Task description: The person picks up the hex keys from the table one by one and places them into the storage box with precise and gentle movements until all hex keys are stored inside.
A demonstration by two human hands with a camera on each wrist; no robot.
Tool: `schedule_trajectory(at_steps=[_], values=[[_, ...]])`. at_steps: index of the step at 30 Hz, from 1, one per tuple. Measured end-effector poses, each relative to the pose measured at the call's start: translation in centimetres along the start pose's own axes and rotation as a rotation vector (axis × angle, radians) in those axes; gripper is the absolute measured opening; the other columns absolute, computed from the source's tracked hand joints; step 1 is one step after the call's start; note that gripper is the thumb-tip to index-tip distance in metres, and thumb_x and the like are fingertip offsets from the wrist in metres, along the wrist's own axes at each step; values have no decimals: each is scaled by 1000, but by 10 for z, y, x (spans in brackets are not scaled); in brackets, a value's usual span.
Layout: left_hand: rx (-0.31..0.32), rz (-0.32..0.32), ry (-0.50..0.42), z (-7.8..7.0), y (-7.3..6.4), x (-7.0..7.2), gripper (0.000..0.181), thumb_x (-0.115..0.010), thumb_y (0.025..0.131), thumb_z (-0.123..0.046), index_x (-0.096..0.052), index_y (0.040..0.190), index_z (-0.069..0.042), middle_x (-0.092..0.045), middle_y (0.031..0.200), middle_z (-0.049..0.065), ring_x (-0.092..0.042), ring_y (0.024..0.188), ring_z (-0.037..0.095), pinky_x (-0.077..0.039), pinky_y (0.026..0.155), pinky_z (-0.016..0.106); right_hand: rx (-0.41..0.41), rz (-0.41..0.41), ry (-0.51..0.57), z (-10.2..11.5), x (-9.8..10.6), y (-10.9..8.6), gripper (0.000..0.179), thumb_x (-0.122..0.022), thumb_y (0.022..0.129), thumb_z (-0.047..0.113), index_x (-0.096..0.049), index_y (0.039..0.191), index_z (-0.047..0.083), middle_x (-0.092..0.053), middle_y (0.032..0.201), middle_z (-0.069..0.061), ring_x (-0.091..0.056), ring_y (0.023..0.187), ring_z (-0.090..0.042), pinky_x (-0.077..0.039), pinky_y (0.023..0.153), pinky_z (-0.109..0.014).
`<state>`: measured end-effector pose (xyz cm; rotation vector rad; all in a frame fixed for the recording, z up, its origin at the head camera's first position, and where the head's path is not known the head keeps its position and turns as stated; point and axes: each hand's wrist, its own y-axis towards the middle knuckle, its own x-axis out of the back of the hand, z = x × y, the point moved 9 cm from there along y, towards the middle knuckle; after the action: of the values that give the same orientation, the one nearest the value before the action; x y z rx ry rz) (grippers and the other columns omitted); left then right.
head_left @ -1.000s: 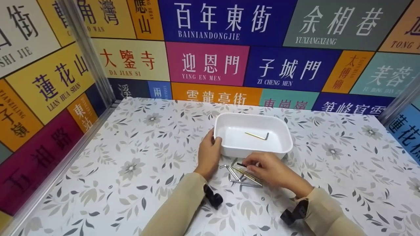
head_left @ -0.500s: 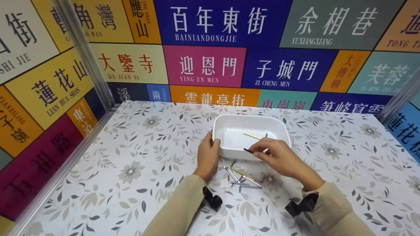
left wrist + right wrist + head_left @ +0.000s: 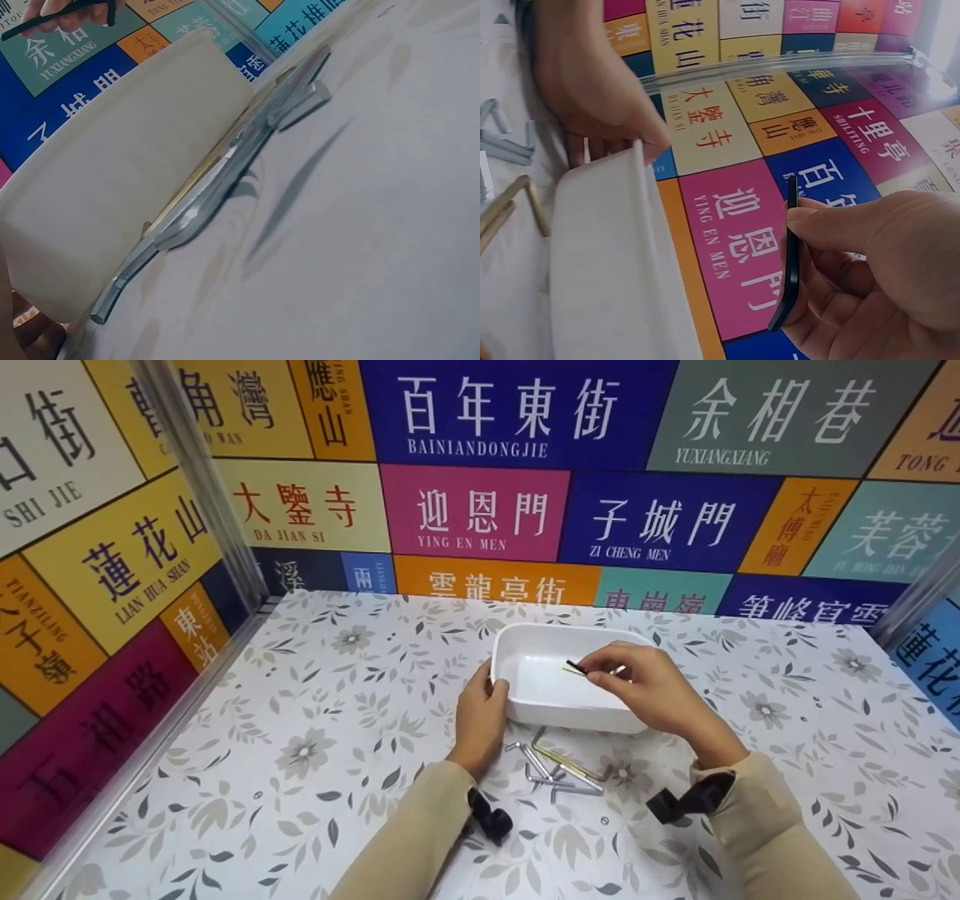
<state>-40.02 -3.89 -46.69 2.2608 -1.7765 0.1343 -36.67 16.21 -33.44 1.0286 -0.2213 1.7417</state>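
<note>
A black hex key (image 3: 792,262) is pinched between the thumb and fingers of my right hand (image 3: 651,684), held over the white plastic bin (image 3: 574,715). A sliver of a gold hex key (image 3: 568,670) lying in the bin shows beside it; the right hand hides the rest. My left hand (image 3: 481,721) grips the bin's left wall, its thumb near the rim. In front of the bin, silver hex keys (image 3: 576,790) and a gold hex key (image 3: 564,759) lie in a loose pile. The left wrist view shows silver hex keys (image 3: 217,187) close to the bin wall.
The table (image 3: 360,750) has a leaf-and-flower patterned cover. Behind it stands a wall of coloured street-name panels (image 3: 472,510), and another panelled wall (image 3: 112,607) rises on the left. A black wrist camera (image 3: 491,819) is strapped to each sleeve.
My right hand has picked the black hex key up from the pile and carried it up and forward over the bin. The left hand has stayed on the bin's left side.
</note>
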Motion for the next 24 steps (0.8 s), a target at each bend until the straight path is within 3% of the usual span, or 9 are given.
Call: schedule_trajectory(at_steps=[4, 7, 13, 16, 21, 24], values=[[-3, 5, -1, 0, 0, -2, 56, -49, 95, -25, -50, 150, -13, -56, 150, 9, -53, 140, 24, -39, 119, 38, -36, -3, 40, -3, 6, 10, 20, -66, 96, 9, -76, 112, 5, -75, 112, -13, -67, 90, -18, -56, 76, -21], [-8, -2, 7, 0, 1, -1, 56, -49, 95, -25, -50, 150, -13, -56, 150, 8, -53, 140, 23, -39, 119, 38, -47, -17, 59, -6, 8, 19, 21, -65, 97, 10, -75, 114, 4, -74, 113, -14, -66, 87, -11, -55, 74, -18], [-27, -9, 26, -2, 1, 1, 56, -48, 94, -25, -52, 148, -13, -58, 147, 8, -53, 139, 23, -41, 118, 39, -68, -110, 48, -28, 16, 35, 21, -65, 96, 7, -75, 113, 1, -75, 112, -17, -62, 87, 0, -51, 76, -11], [-19, -5, 27, -2, 1, 1, 56, -48, 94, -26, -51, 149, -13, -57, 149, 9, -52, 140, 24, -39, 119, 39, -73, -149, 18, -40, 21, 38, 21, -65, 95, 5, -74, 113, 1, -76, 109, -18, -65, 90, -6, -49, 78, -8], [8, 11, 22, 0, 0, 0, 56, -48, 96, -25, -49, 150, -12, -55, 151, 8, -49, 142, 24, -36, 121, 38, -82, -130, -20, -55, 19, 39, 21, -64, 96, 5, -74, 114, 0, -75, 111, -18, -68, 97, -25, -46, 77, -6], [16, 11, 8, 0, 0, 0, 55, -49, 97, -24, -48, 151, -12, -54, 152, 8, -49, 143, 24, -36, 122, 38, -87, -128, -30, -64, 17, 40, 22, -64, 96, 6, -74, 115, 0, -75, 112, -18, -69, 98, -29, -48, 79, -9]])
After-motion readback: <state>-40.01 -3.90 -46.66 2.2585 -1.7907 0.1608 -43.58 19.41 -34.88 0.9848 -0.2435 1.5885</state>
